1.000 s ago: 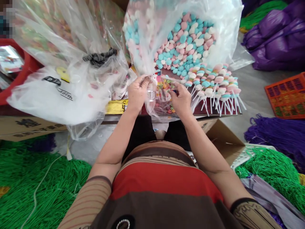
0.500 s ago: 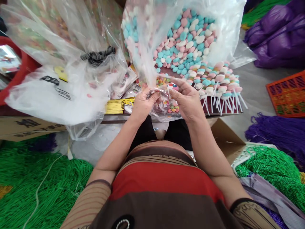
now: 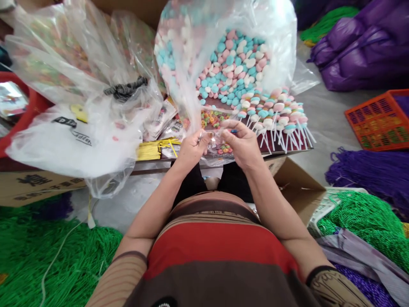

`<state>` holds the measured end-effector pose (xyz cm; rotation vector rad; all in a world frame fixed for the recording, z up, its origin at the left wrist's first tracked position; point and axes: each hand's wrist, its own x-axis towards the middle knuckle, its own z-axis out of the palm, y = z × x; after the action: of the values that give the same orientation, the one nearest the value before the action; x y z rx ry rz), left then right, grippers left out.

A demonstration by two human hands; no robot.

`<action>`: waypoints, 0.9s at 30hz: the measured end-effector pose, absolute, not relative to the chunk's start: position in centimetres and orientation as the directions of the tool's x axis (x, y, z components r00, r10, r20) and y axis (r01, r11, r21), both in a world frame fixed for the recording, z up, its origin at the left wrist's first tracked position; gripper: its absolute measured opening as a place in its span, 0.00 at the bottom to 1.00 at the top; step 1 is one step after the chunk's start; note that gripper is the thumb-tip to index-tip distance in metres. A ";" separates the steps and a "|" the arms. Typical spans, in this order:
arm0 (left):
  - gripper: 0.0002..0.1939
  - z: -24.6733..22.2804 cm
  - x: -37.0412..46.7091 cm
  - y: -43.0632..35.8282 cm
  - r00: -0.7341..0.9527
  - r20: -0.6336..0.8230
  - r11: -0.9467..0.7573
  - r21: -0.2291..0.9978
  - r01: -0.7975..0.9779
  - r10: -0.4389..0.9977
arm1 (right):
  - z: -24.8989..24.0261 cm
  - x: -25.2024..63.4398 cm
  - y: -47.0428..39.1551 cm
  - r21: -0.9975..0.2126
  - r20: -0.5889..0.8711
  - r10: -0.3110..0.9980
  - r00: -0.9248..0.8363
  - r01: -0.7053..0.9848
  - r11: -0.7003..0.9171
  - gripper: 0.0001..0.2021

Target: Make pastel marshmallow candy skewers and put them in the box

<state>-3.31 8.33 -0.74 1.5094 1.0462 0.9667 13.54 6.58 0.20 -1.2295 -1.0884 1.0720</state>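
In front of my body, my left hand [image 3: 194, 147] is closed, thumb and fingertips pinching one side of a small transparent plastic bag [image 3: 214, 139]. My right hand [image 3: 242, 144] pinches the other side, and a bit of blue shows at its fingertips. Fruit-coloured candy rings [image 3: 225, 149] lie just below and between the hands; more rings [image 3: 212, 118] are spread behind them. To the right, candy skewers on white sticks [image 3: 277, 111] lie in a pile. A large plastic bag of pink, blue and white candies [image 3: 236, 64] opens toward me.
Yellow twist ties [image 3: 149, 150] and printed packets [image 3: 164, 119] lie left of my hands, beside a white plastic bag [image 3: 70, 140]. A cardboard box [image 3: 295, 181] stands below the table's right edge. Orange crate [image 3: 378, 121] and green strands [image 3: 367, 226] are at right.
Between my hands the small bag's coloured print no longer shows, and blue now appears at my right fingertips. My hands stay close together. The whole view has shifted slightly.
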 end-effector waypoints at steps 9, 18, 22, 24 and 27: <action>0.31 -0.7 -1.9 7.8 0.294 -0.057 0.077 0.995 -0.059 0.954 | 1.2 13.5 4.6 -0.959 0.176 0.929 0.327 0.271 0.087 0.36; 0.24 -1.1 -1.4 8.5 0.222 0.009 -0.001 0.999 -0.035 0.975 | 1.8 16.6 5.2 -0.878 0.191 0.968 0.161 0.468 0.095 0.33; 0.27 -0.8 -1.4 9.1 0.075 -0.024 0.045 0.958 -0.284 0.997 | 3.4 22.1 6.1 -0.766 0.289 0.894 0.342 0.643 0.001 0.23; 0.27 -0.7 -1.4 9.2 0.052 -0.050 0.065 0.930 -0.362 0.997 | 4.3 24.9 6.7 -0.606 0.295 0.861 0.414 0.778 -0.166 0.22; 0.26 -0.6 -1.2 9.0 0.059 -0.056 0.075 0.910 -0.408 0.997 | 4.8 27.0 7.8 -0.277 0.143 0.895 0.422 0.886 -0.373 0.22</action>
<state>-1.17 9.02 -0.64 0.8699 0.8938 1.2979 26.96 7.79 4.80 -2.3713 -1.5380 0.0448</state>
